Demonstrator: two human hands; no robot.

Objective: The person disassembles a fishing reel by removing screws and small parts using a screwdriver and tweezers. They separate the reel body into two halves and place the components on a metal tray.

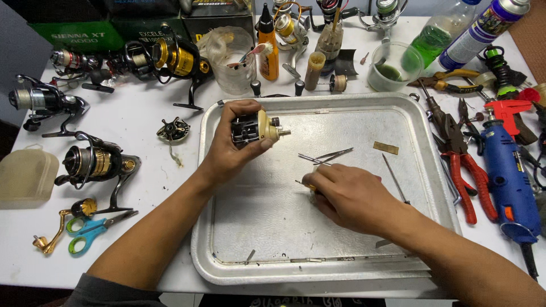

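My left hand (230, 149) holds a small black and cream fishing reel body (255, 128) above the upper left of a metal tray (352, 108). My right hand (344, 192) rests on the tray's middle, fingers closed on a small thin tool with an orange handle (307, 185). Just beyond its fingertips lie metal tweezers (325, 156). A thin metal rod (393, 177) and a small brass strip (385, 148) lie to the right on the tray.
Several spinning reels (94, 164) lie on the white table at left, with blue-green scissors (85, 233) and a gold handle (54, 236). Red-handled pliers (463, 170) and a blue rotary tool (509, 176) lie right of the tray. Bottles, an oil bottle (268, 48) and cups stand behind.
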